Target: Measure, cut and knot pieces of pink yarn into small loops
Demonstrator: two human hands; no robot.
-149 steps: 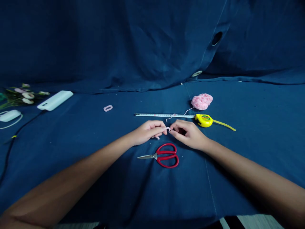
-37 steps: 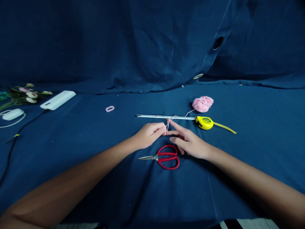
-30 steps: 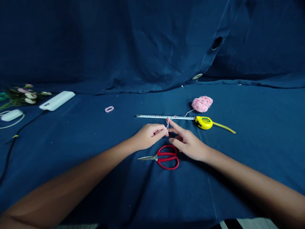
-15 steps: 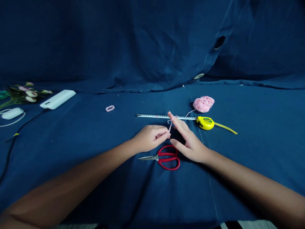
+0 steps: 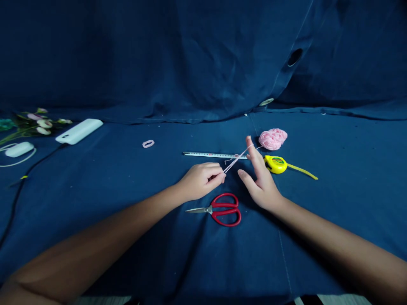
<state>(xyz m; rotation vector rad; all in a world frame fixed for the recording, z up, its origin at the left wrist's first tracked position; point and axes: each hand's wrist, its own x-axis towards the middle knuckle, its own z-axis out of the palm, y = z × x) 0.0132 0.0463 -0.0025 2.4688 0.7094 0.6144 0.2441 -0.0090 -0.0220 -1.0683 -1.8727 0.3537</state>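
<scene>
- My left hand (image 5: 200,182) is closed, its fingers curled and pinching a strand of pink yarn (image 5: 235,159) near the middle of the blue cloth (image 5: 333,241).
- My right hand (image 5: 261,183) is spread, with the fingers apart and pointing up. The strand runs from my left fingertips up to the top of this hand, where it seems to pass over my fingers (image 5: 249,146), then on toward the ball of pink yarn (image 5: 272,140). I can't tell exactly how it sits there.
- A small slack loop of the yarn lies over the blade of the tape measure (image 5: 214,155), just beyond my hands.
- The yellow tape measure case (image 5: 275,164) sits just beside my right hand, below the ball.
- Red-handled scissors (image 5: 226,205) lie closer to me, between my hands and just below them.
- Toward the left edge of the cloth are a small pink ring (image 5: 148,144), a white power bank (image 5: 79,131), a small white device (image 5: 19,149) and artificial flowers (image 5: 34,126).
</scene>
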